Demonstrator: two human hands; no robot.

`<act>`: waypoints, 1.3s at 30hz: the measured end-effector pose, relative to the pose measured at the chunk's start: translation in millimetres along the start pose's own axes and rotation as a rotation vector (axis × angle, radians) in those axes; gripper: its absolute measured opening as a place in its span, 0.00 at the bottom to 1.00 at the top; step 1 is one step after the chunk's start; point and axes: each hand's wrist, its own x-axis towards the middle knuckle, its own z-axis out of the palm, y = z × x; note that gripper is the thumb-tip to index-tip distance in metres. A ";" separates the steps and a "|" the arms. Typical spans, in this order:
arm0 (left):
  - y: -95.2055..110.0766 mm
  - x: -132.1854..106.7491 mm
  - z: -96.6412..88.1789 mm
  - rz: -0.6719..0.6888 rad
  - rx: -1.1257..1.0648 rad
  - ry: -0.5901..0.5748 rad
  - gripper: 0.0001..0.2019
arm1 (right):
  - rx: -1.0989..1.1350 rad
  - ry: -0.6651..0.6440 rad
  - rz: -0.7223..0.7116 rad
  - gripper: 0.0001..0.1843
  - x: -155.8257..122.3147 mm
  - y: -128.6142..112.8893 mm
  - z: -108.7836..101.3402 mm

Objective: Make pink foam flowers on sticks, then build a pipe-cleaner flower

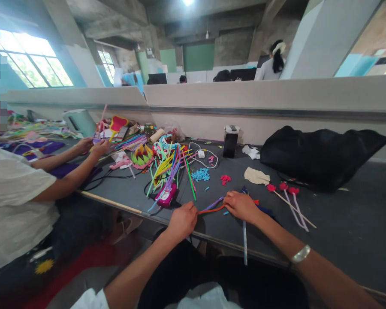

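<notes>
- My left hand [182,221] sits at the near table edge, fingers curled into a closed fist round one end of the orange pipe cleaner [211,210].
- My right hand [242,206], at three o'clock from the left, pinches the other end with its fingers folded down. The stem spans the gap between the two fists, probably so it stays taut and straight.
- A purple pipe cleaner [214,202] lies just above the orange one and runs in under the right hand. I can't tell whether the fingers grip it too.
- A blue straw [245,240] lies at six o'clock from the right hand, hanging over the table [357,223] edge.
- The loose pile of pipe cleaners [167,165] lies at eleven o'clock, within reach, with a pink tool [166,196] at its near end.
- The red-tipped sticks [291,195] lie at two o'clock, set apart from the pile, by the black bag [318,156].
- A co-worker's hands [94,148] are at ten o'clock, well apart from mine.
</notes>
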 end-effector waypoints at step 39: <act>-203.9 123.1 -49.5 -0.804 -0.251 0.152 0.18 | 0.411 0.672 0.914 0.20 -179.4 -2.4 23.1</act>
